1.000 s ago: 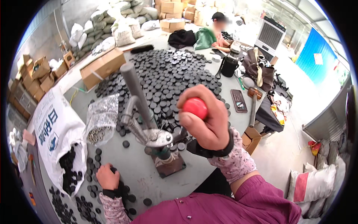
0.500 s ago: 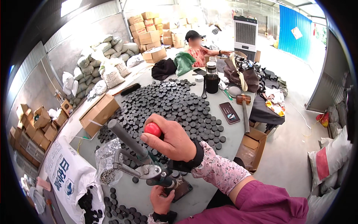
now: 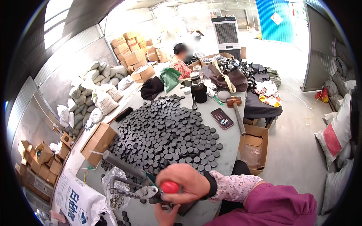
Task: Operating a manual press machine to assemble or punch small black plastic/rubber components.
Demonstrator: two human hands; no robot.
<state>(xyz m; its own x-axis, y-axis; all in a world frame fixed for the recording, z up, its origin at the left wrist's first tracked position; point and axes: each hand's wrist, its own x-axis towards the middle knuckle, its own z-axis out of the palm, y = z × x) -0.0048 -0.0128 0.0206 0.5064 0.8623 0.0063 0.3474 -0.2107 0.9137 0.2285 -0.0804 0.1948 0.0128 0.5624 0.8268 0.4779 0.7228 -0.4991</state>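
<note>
My right hand [image 3: 190, 181] is closed round the red ball knob [image 3: 169, 187] on the lever of a hand press [image 3: 148, 192]. The press has a thick grey bar, a coil spring and a dark base, partly covered by my hand. Below the knob, my left hand [image 3: 165, 215] reaches in at the press's base, thumb and fingers curled toward its working end. Whatever lies between those fingertips is hidden. Beyond the press spreads a big heap of small black round discs [image 3: 162, 132]. A clear plastic bag of metal nut-like parts [image 3: 117, 200] lies beside the press.
A printed white sack [image 3: 81, 199] and an open carton [image 3: 98, 143] stand at the left. At right are a phone [image 3: 222, 118], a mallet [image 3: 237, 113] and a dark-sleeved bottle [image 3: 198, 90]. Another person [image 3: 180, 64] sits at the far side. Filled sacks [image 3: 335, 130] line the right.
My right hand has brought the red knob down and slightly right, close above my left hand. The view has shifted, and the other person has turned toward the right.
</note>
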